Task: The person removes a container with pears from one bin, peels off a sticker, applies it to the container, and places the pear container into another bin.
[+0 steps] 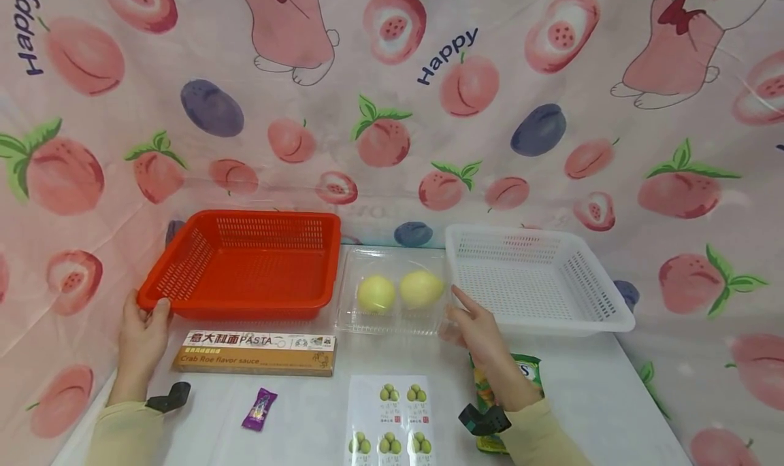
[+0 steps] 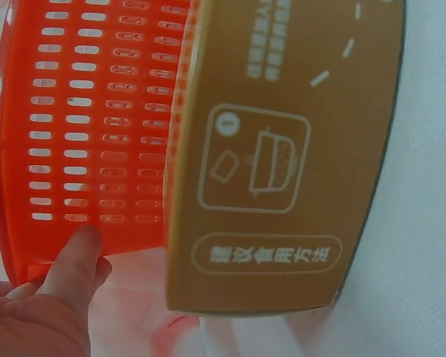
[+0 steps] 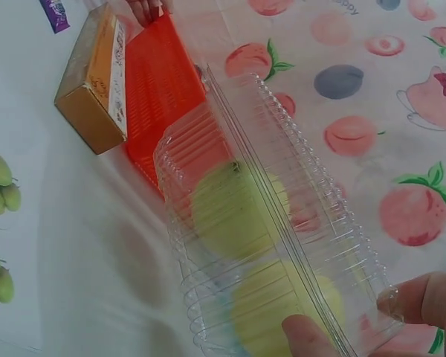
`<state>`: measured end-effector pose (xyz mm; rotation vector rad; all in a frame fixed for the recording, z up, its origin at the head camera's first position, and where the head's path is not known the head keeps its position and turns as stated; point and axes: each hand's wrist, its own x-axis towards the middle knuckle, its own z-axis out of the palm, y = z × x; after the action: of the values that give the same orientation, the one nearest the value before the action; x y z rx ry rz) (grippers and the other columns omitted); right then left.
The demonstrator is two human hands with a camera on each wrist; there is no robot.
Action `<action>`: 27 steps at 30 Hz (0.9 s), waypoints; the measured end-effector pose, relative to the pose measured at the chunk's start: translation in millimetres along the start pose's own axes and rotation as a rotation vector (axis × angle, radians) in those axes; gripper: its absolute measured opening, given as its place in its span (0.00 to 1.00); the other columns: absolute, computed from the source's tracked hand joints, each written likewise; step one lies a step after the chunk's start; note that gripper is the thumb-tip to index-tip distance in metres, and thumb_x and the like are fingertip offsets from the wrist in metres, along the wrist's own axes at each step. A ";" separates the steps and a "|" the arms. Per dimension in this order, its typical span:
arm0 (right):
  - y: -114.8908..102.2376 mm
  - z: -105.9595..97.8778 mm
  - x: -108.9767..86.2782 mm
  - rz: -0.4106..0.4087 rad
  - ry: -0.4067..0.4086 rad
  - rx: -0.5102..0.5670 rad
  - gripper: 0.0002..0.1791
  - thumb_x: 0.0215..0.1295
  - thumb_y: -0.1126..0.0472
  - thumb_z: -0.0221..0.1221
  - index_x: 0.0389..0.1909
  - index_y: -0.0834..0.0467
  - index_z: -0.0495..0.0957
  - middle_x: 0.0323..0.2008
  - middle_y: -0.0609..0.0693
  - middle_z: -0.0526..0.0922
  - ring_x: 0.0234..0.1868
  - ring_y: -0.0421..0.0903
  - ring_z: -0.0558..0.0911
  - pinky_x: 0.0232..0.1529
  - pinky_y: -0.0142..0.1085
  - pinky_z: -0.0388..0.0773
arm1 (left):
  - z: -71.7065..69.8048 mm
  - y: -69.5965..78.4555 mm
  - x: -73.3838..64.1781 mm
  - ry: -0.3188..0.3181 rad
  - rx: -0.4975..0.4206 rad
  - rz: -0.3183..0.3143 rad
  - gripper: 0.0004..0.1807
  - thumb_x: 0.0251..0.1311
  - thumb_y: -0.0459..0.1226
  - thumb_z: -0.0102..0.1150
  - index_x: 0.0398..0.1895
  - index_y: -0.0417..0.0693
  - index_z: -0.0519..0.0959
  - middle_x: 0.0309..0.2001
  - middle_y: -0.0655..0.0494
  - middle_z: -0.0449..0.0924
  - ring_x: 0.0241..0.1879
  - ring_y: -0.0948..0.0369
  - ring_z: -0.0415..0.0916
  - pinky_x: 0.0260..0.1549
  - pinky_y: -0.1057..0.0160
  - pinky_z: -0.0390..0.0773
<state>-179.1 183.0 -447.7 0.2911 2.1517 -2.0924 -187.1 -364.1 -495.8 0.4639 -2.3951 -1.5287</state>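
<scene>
At the left, my left hand [image 1: 143, 330] grips the front left corner of a red plastic basket [image 1: 245, 313]. The left wrist view shows the thumb [image 2: 74, 271] against its slotted wall. My right hand [image 1: 480, 333] holds the right side of a clear plastic box [image 1: 392, 254], with thumb [image 3: 308, 338] and a finger [image 3: 427, 301] on its edges. Two round yellow-green fruits [image 1: 376, 294] lie inside, and the lid looks closed. Right beside this box stands a white basket [image 1: 539, 326].
A pasta box [image 1: 254, 364] lies before the red basket. Nearer are a purple candy wrapper [image 1: 260, 409] and a sticker sheet [image 1: 364, 405] with green fruit prints. The right forearm partly covers a green snack bag [image 1: 529, 367]. A fruit-print cloth [image 1: 392, 187] hangs behind.
</scene>
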 end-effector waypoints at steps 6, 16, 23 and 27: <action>9.7 3.5 0.5 -0.006 0.028 -0.014 0.34 0.68 0.63 0.55 0.75 0.52 0.59 0.58 0.69 0.73 0.34 0.49 0.83 0.41 0.39 0.84 | 0.2 0.9 -0.9 -0.003 0.009 -0.011 0.42 0.74 0.51 0.38 0.77 0.47 0.28 0.75 0.36 0.42 0.69 0.39 0.51 0.64 0.50 0.55; 24.6 10.6 7.3 -0.008 0.043 -0.097 0.34 0.67 0.59 0.56 0.74 0.49 0.60 0.54 0.64 0.77 0.32 0.49 0.82 0.40 0.38 0.83 | -0.1 3.7 -3.1 -0.001 0.024 -0.014 0.42 0.74 0.51 0.38 0.77 0.46 0.28 0.75 0.35 0.41 0.69 0.36 0.51 0.63 0.41 0.54; 32.8 14.4 11.4 -0.029 0.052 -0.109 0.34 0.67 0.61 0.55 0.74 0.51 0.60 0.51 0.65 0.79 0.30 0.51 0.81 0.39 0.41 0.83 | 0.3 3.7 -1.8 -0.017 0.000 -0.026 0.42 0.74 0.51 0.38 0.77 0.48 0.27 0.75 0.37 0.40 0.69 0.38 0.50 0.62 0.47 0.56; 38.0 16.8 14.9 -0.036 0.041 -0.086 0.34 0.67 0.62 0.54 0.74 0.54 0.59 0.52 0.67 0.77 0.27 0.48 0.79 0.37 0.38 0.84 | 1.2 3.4 -1.2 -0.015 -0.007 -0.032 0.42 0.74 0.50 0.39 0.78 0.49 0.28 0.76 0.38 0.41 0.69 0.39 0.51 0.61 0.50 0.57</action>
<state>-185.8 167.8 -488.6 0.2911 2.2795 -2.0232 -186.9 -361.3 -493.3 0.4928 -2.4040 -1.5585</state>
